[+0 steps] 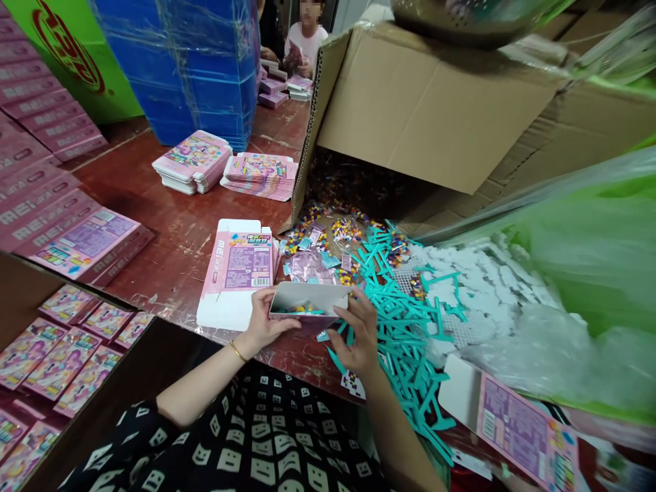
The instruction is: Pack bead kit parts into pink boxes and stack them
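Note:
My left hand point(265, 323) is closed on the left end of an open pink box point(307, 322), thumb along its near side. At the box's right end, my right hand point(359, 331) has its fingers bent against the flap and edge. Small colourful pieces show inside the box. Beyond it lie flat pink cartons point(240, 263) and a heap of small pink and blue packets point(312, 266). Many teal plastic sticks point(400, 328) are piled right beside my right hand.
A cardboard box point(410, 102) with bead packets stands at the back. Blue bins point(189, 68) rise behind carton stacks point(197, 157). Pink boxes point(92, 246) line the left; more fill a carton point(56, 342) below. White pieces point(486, 294) lie right. Another person point(306, 41) sits far back.

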`<act>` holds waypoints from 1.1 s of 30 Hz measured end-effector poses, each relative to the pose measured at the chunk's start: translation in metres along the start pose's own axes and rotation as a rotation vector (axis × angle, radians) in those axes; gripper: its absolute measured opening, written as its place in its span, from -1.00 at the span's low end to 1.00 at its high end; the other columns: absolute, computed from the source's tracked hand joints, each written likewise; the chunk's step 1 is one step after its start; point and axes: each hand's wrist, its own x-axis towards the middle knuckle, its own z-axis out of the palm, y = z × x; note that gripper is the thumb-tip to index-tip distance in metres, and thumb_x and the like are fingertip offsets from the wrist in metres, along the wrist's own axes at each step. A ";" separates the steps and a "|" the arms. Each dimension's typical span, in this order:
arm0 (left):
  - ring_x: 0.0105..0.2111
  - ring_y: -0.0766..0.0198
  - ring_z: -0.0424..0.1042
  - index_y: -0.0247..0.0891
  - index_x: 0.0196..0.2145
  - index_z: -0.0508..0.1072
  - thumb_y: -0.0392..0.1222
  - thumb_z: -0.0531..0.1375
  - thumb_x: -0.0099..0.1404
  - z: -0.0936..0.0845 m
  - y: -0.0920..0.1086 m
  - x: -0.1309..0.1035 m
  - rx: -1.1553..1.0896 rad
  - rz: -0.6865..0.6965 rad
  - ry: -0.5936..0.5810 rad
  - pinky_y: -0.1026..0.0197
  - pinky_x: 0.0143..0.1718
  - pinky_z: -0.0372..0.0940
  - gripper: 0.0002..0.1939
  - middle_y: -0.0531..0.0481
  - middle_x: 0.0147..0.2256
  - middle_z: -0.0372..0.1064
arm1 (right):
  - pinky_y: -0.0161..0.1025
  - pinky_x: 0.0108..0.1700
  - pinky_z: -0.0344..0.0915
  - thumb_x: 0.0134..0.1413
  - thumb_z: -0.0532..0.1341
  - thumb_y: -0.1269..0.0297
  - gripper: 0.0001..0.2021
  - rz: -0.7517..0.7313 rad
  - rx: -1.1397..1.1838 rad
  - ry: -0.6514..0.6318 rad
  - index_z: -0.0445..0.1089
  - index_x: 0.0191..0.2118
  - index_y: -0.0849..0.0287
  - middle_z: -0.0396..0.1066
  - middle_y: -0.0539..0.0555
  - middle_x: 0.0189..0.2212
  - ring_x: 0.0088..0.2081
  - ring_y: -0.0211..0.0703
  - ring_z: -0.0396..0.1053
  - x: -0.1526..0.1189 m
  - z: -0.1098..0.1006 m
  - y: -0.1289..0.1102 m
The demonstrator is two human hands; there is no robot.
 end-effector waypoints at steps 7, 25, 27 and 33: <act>-0.06 0.07 0.45 -0.07 0.10 0.22 0.18 0.33 0.15 0.001 0.003 0.010 -0.017 0.314 -0.071 0.02 -0.13 0.40 -0.34 -0.13 -0.05 0.34 | -0.02 -0.18 0.50 0.15 0.29 0.17 -0.54 0.129 0.061 0.287 0.22 0.12 0.14 0.32 0.27 -0.05 -0.09 0.07 0.43 -0.028 0.042 0.010; -0.12 0.13 0.47 -0.18 -0.05 0.41 0.00 0.28 0.28 -0.038 0.033 0.024 0.003 0.477 -0.451 0.09 -0.18 0.48 -0.66 -0.18 -0.10 0.37 | 0.11 -0.03 0.50 0.22 0.26 0.26 -0.68 -0.245 0.089 -0.198 0.34 0.07 0.14 0.38 0.28 0.08 0.15 0.15 0.36 -0.008 -0.013 -0.012; -0.10 0.10 0.48 -0.24 -0.02 0.39 0.04 0.30 0.25 -0.043 0.035 0.028 0.029 0.521 -0.506 0.07 -0.17 0.48 -0.56 -0.23 -0.08 0.41 | 0.06 0.04 0.48 0.23 0.26 0.25 -0.61 -0.230 0.082 -0.310 0.30 0.14 0.13 0.36 0.28 0.15 0.16 0.09 0.36 -0.001 -0.019 -0.014; -0.23 0.23 0.50 -0.27 -0.05 0.42 -0.10 0.14 0.41 -0.042 0.047 0.030 0.075 0.463 -0.474 0.20 -0.27 0.48 -0.76 -0.16 -0.22 0.47 | -0.13 0.04 0.47 0.35 0.08 0.36 -0.52 -0.183 -0.014 -0.509 0.13 0.33 0.05 0.42 0.15 0.12 0.04 -0.11 0.46 0.017 -0.025 -0.021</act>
